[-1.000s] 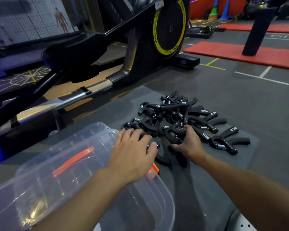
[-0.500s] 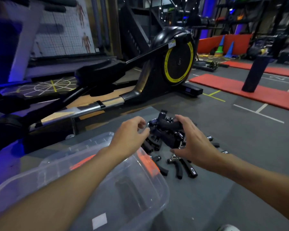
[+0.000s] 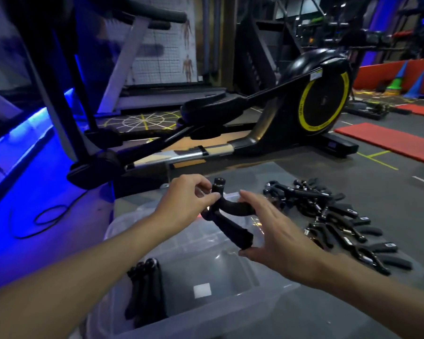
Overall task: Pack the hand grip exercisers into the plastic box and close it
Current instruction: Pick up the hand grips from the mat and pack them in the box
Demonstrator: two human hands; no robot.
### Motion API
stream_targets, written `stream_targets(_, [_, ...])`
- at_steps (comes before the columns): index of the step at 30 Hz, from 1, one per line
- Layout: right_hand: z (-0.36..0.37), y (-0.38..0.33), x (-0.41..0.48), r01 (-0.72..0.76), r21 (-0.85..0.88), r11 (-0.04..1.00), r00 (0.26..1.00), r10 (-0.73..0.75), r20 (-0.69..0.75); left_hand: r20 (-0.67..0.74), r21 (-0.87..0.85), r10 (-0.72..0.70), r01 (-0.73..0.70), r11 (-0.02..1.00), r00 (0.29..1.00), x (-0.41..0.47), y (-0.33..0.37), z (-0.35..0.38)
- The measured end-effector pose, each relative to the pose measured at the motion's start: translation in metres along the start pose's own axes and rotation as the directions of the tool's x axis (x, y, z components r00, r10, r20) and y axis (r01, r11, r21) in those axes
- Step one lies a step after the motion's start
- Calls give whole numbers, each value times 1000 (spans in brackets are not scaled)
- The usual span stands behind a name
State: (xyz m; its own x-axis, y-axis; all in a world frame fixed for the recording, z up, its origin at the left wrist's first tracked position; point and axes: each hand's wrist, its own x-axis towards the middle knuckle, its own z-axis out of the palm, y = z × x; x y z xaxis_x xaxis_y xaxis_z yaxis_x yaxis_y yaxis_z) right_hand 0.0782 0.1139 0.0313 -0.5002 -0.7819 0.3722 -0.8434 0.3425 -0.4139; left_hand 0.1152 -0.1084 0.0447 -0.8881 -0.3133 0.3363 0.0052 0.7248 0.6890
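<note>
My left hand (image 3: 181,206) pinches the top of a black hand grip exerciser (image 3: 230,223) and holds it over the open clear plastic box (image 3: 233,302). My right hand (image 3: 279,238) is beside the exerciser with fingers spread, its thumb close to the tip of the lower handle. A few black exercisers (image 3: 145,289) lie inside the box at its left side. To the right of the box, a pile of several more exercisers (image 3: 340,223) lies on the grey mat (image 3: 255,172).
A black elliptical trainer with a yellow-ringed wheel (image 3: 321,106) stands just behind the mat, its rail running left. A black cable (image 3: 47,216) loops on the blue-lit floor at left. A red mat (image 3: 389,140) lies at far right.
Both hands scooped exercisers from the pile, lifted them and moved left over the box. Exercisers now lie in the box; one stays pinched in my left hand, and my right hand has spread.
</note>
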Motion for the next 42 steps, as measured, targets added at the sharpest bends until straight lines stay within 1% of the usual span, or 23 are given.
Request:
stream_targets(3, [13,-7,10,22,-3,1000,1000,-22,15,-27,-27,-31,30,999,999,-3,-11,-5])
stream_targets(7, [27,-12,21,45,-46,998,998,-43,49,-44,-125,-97,91,988,994,0,-22,-7])
stream_targets(10, [36,-12,28,26,28,999,996,-29,82,-67,-160,-121,109,981,990,1,-27,-7])
stream_targets(12, [41,-13,34,-29,141,990,993,12,119,-98,-179,-126,107,978,987,0,-31,-7])
stream_targets(13, [43,-13,38,-79,219,973,988,46,148,-113,-175,-115,94,980,987,0,-34,-8])
stream_targets(16, [46,-14,49,-258,423,869,951,150,271,-103,-149,-67,51,987,992,0,-43,-9])
stream_targets(21, [48,-6,58,-407,537,739,892,194,409,-27,-139,-2,-2,990,1000,-8,-43,-15])
stream_targets(23, [48,-3,60,-432,542,721,873,185,451,23,-157,16,-13,988,1000,-12,-43,-18])
stream_targets(26, [49,-2,61,-418,518,747,863,149,483,84,-173,46,-31,984,995,-16,-44,-21])
stream_targets(31, [60,-10,65,-380,499,779,871,119,478,74,-182,37,-23,983,997,-23,-50,-28])
stream_targets(36, [72,-17,71,-367,489,791,860,88,503,53,-182,-8,18,983,999,-31,-59,-37])
stream_targets(39, [84,-23,78,-363,500,786,862,79,500,48,-174,-40,47,984,998,-37,-68,-43])
stream_targets(42, [99,-25,85,-378,499,780,842,65,536,59,-138,-57,64,988,997,-43,-84,-50])
